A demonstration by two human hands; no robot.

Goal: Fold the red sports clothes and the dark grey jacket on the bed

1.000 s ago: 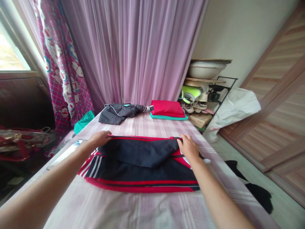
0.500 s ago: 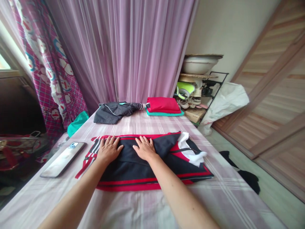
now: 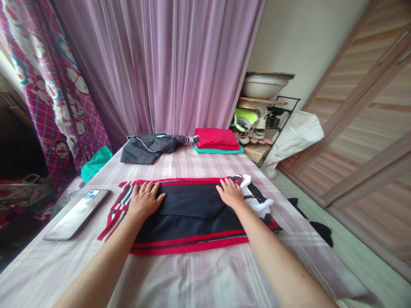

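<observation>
A folded black jacket [image 3: 189, 201] with red trim and striped ribbing lies across the table in front of me. Flat on its left part, beside the striped ribbed edge, rests my left hand [image 3: 145, 198], fingers spread. My right hand [image 3: 231, 193] lies on the upper right part of the garment, fingers outstretched, next to the white section [image 3: 257, 205]. Neither hand grips the cloth. The underside of the jacket is hidden.
A phone [image 3: 77, 216] lies at the table's left edge. Farther back are a crumpled dark garment [image 3: 144, 147] and a stack of folded red and teal clothes [image 3: 216, 139]. Purple curtains [image 3: 167, 64] hang behind. A shelf rack [image 3: 289, 115] stands at the right, beyond the checked tablecloth [image 3: 192, 278].
My right hand has slid to the right across the jacket, and the fold beneath it now lies flatter. My left hand stays in about the same spot. The view has shifted slightly.
</observation>
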